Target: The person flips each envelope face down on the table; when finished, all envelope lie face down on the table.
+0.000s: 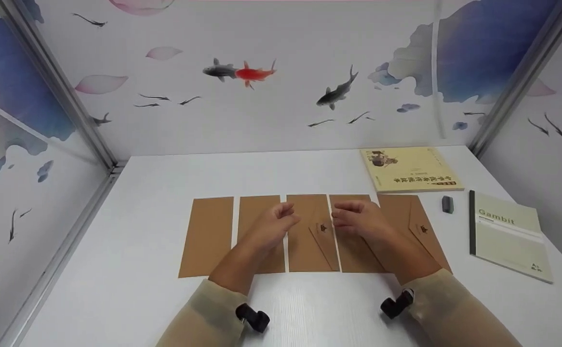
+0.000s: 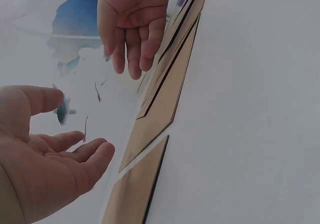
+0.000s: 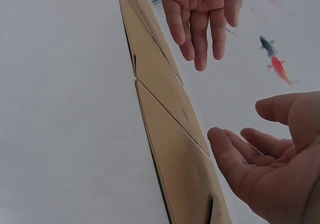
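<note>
Several brown kraft envelopes lie side by side in a row on the white table. The far-left envelope (image 1: 206, 236) shows a plain face; the middle envelope (image 1: 305, 246) and the far-right envelope (image 1: 396, 212) have a slanted flap and a small dark crown print. My left hand (image 1: 274, 224) hovers over the second envelope from the left, fingers relaxed and holding nothing. Above the fourth envelope (image 1: 351, 255), partly hidden, my right hand (image 1: 360, 221) is likewise bare. Both palms face each other with a gap between, as the left wrist view shows with the left hand (image 2: 55, 159) and right hand (image 2: 132, 24).
At the back right lies a yellow book (image 1: 411, 168). A small dark grey block (image 1: 448, 204) sits in front of it. A pale green "Gambit" notebook (image 1: 510, 236) with a dark spine rests near the right edge. Printed wall panels (image 1: 281, 115) enclose the table.
</note>
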Tool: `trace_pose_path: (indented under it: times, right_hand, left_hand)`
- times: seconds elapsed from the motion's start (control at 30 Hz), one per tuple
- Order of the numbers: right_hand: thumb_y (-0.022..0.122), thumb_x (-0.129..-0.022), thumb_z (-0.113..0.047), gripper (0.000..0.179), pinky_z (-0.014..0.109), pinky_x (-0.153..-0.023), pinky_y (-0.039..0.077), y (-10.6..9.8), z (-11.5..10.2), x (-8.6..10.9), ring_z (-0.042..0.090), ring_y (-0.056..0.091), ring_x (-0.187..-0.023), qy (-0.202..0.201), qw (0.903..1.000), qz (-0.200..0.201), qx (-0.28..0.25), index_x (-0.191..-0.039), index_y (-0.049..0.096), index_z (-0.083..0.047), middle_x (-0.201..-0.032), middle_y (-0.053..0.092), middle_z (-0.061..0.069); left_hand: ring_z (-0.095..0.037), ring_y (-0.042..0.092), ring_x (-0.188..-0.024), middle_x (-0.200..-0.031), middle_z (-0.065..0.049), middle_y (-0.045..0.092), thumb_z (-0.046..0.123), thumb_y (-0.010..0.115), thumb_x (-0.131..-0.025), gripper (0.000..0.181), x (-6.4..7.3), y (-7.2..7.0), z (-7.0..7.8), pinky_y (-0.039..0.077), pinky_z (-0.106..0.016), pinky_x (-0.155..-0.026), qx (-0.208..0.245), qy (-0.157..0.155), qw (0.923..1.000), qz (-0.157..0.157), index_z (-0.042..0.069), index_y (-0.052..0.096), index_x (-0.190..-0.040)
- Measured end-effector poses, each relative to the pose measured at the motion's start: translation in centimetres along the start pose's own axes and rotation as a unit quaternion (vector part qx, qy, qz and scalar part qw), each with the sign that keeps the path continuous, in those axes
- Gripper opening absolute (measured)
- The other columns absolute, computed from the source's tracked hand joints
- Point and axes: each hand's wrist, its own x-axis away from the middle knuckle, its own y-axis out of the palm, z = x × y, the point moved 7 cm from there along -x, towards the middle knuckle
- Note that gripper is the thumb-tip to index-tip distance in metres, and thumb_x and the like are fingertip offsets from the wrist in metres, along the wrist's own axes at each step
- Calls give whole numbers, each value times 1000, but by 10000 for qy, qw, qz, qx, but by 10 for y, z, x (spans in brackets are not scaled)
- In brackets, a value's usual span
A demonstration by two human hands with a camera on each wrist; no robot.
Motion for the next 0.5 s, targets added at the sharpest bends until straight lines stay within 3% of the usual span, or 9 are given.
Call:
trace_pose_path:
  times: [0.23,0.5]
  right_hand:
    - [66,-106,-14,49,33,-101,63,8,3,1,19,75,-112,182,9997,-121,-76,-148,55,8,-137,67,23]
    - [63,-107,-13,51,33,-105,60,13,-1,4,21,72,-121,89,9993,-318,-149,-151,51,10,-146,62,28]
  left_hand:
    - [-32,34,-163,-173,-12,39,36,63,-107,68,0,-6,-11,30,-52,-133,-263,-297,9992,54,10,40,-165]
    - [-35,34,-163,-173,-15,37,31,60,-107,66,-2,-7,-12,34,-50,-132,73,-269,9996,-69,6,38,-164]
